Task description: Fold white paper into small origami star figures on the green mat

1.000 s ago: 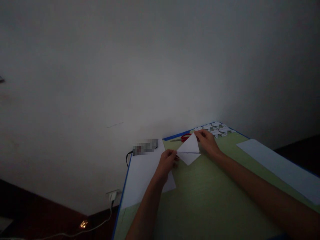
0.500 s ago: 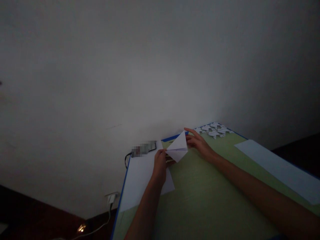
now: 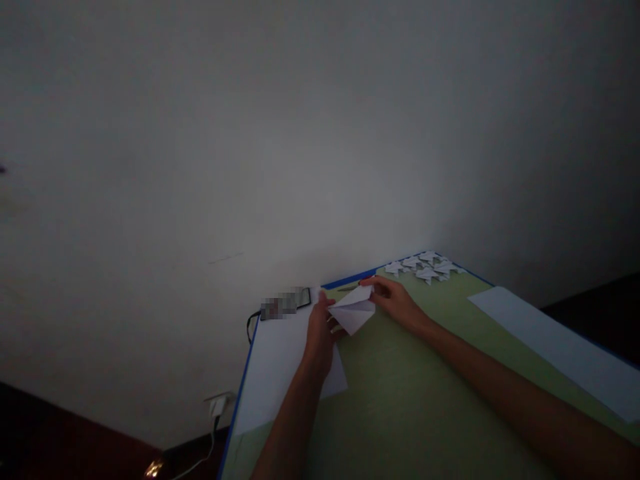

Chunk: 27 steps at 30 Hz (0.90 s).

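1. Above the green tabletop (image 3: 400,407), near its far edge, locate the folded paper (image 3: 353,317): it is held between both hands, its panels creased and set at an angle to each other.
2. Left hand (image 3: 320,333): grasping the left corner, thumb uppermost, other fingers beneath the paper.
3. Right hand (image 3: 397,303): pinching the upper right corner; the thumb is partly hidden.
4. Work done: main creases are visible in the folded paper. A cluster of small folded pieces (image 3: 427,275) lies at the far right corner, apparently complete.
5. Work left: the panels stand apart rather than flat, so folding of this piece appears unfinished. The exact stage cannot be told.
6. Stock: a white sheet (image 3: 273,380) lies at left, and a long paper strip (image 3: 555,347) at right, showing no folds.
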Motion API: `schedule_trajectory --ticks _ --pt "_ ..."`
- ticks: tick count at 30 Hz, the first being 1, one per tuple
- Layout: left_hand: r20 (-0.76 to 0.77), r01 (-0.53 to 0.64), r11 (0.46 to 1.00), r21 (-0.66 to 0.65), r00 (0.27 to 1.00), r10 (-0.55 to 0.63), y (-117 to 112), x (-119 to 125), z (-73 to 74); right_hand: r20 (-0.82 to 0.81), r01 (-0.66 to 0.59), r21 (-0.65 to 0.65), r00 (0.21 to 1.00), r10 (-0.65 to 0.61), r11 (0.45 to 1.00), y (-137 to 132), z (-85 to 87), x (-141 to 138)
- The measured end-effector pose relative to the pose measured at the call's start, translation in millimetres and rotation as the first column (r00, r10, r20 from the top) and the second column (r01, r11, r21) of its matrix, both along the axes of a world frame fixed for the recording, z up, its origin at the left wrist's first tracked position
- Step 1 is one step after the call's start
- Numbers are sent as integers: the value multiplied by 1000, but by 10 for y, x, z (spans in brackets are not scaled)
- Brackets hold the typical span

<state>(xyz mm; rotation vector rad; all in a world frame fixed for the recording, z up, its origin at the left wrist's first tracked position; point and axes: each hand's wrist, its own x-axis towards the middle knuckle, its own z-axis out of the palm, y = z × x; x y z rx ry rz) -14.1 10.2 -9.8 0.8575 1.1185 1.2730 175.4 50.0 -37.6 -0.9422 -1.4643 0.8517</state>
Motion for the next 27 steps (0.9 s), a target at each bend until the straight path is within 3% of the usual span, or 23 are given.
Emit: schedule_trajectory --ticks 7,12,17,20,24,27 --pt "-260 135 970 203 962 -79 -46 38 -85 115 280 207 945 -307 938 36 -78 13" --pt "-349 142 958 248 936 -48 -54 35 -131 152 159 85 973 -171 984 -43 -23 19" --pt "-415 87 955 282 909 40 -67 76 -171 169 207 108 960 -223 972 -147 59 -2" --pt "-351 76 955 285 936 30 -75 116 -217 14 174 36 985 -174 984 -192 127 -18" --pt "-294 -37 937 347 945 146 -86 142 -273 -239 24 -176 969 -66 984 -230 167 -107" --pt "-311 -76 932 353 930 194 -90 136 -289 -295 -106 -264 955 24 959 -250 135 -201"
